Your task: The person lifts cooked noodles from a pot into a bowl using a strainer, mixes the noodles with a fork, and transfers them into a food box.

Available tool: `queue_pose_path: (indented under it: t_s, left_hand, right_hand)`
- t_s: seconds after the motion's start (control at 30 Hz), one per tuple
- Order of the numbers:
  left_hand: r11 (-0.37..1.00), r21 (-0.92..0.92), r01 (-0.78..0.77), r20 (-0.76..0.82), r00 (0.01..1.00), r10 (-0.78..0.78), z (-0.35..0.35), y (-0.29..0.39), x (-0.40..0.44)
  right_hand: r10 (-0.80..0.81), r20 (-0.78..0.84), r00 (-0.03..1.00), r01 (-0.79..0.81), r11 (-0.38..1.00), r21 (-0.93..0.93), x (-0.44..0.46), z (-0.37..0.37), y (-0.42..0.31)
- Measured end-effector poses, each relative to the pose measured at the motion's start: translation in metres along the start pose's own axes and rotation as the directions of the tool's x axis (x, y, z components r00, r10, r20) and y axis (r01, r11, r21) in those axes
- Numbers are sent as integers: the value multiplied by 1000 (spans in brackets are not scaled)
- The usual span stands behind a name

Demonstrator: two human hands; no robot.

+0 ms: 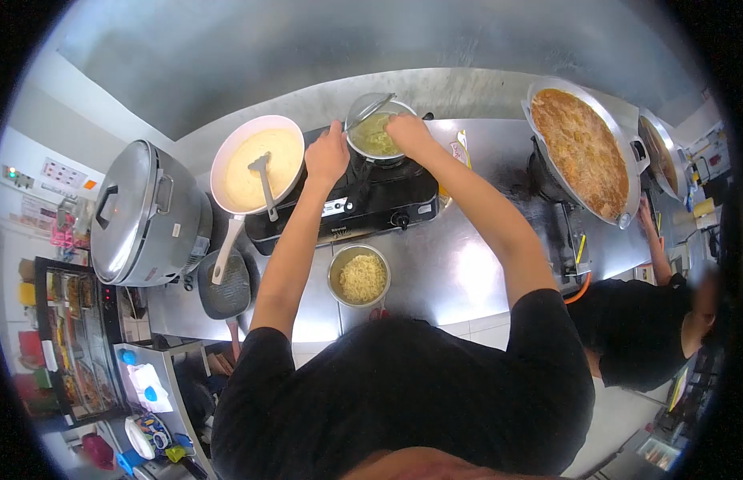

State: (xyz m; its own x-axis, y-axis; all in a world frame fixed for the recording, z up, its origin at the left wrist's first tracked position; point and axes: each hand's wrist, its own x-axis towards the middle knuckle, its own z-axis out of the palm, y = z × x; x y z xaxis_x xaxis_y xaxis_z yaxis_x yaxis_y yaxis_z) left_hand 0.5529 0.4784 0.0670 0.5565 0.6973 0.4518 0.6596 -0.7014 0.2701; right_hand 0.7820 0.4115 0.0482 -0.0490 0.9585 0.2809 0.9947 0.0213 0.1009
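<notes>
At the back burner stands a pot (410, 110) with yellow-green food (378, 136) in it. A grey, see-through round lid (367, 104) is tilted over its far left rim. My left hand (327, 154) is closed at the lid's near left edge; the exact grip is small and partly hidden. Over the pot's right side, my right hand (409, 134) has its fingers bent together; whatever they hold is hidden. Under the pot is a black gas stove (387, 200). Closer to me, a metal bowl (332, 276) holds pale noodle-like strands (363, 278).
Left of the stove, a pan (217, 172) holds creamy liquid and a grey spatula (263, 178). Beyond it stand a large cooker (127, 212) and a dark square pan (225, 288). At right, a wide wok (627, 156) holds brown frothy food. A co-worker (639, 328) stands far right.
</notes>
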Motion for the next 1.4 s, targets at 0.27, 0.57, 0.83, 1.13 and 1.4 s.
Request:
queue_pose_path:
  t_s: [0.27, 0.57, 0.83, 1.13, 1.4]
  left_hand:
    - [1000, 15, -6, 110, 994, 4, -2, 1, -8]
    - [999, -35, 3, 92, 996, 0, -10, -5, -8]
    - [998, -59, 26, 101, 995, -20, -11, -11, 0]
    - [999, -46, 21, 141, 990, -15, -12, -27, 19]
    - [996, -78, 34, 135, 991, -23, -14, -24, 23]
  right_hand:
    - [44, 0, 999, -43, 974, -223, -19, -58, 45]
    - [119, 136, 984, -109, 991, -76, -18, -40, 20]
    - [175, 213, 961, -228, 938, 262, -11, -21, -1]
    - [219, 197, 956, -294, 694, 657, -25, -21, 40]
    - [343, 56, 938, -345, 937, 43, -30, -59, 54]
